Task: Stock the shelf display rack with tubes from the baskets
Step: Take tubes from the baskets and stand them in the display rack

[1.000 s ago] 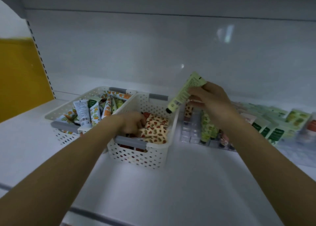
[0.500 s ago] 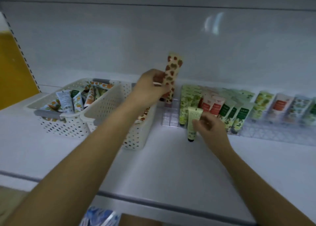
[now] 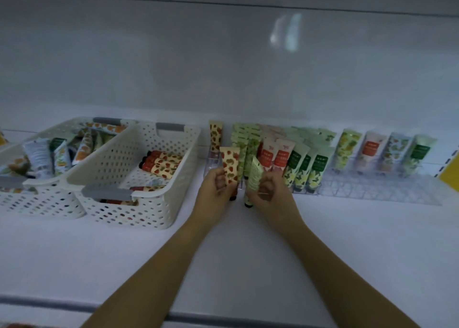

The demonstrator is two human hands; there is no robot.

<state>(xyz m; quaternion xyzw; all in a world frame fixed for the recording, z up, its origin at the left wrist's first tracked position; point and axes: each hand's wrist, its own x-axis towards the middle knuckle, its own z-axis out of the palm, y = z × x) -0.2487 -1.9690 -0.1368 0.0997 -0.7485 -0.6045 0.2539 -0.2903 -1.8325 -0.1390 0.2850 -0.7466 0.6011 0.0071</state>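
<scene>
My left hand (image 3: 218,187) grips a cream tube with red strawberry print (image 3: 229,166), cap down, just in front of the clear display rack (image 3: 372,191). Right beside it my right hand (image 3: 270,190) holds a pale green tube (image 3: 254,178), also cap down, at the rack's front edge. The rack's left part is packed with upright green, red and cream tubes (image 3: 301,164). One strawberry tube (image 3: 215,135) stands alone at its far left. A white perforated basket (image 3: 139,203) left of my hands holds more strawberry tubes (image 3: 161,164).
A second white basket (image 3: 32,201) with mixed orange and green tubes sits at the far left, touching the first. Several tubes (image 3: 383,151) stand apart at the rack's back right. The shelf front edge (image 3: 223,315) runs below my arms. A yellow panel (image 3: 450,173) is at the right.
My left hand brought the strawberry tube down from above the basket to the rack front. My right hand stayed low at the rack with the green tube. The view shifted right.
</scene>
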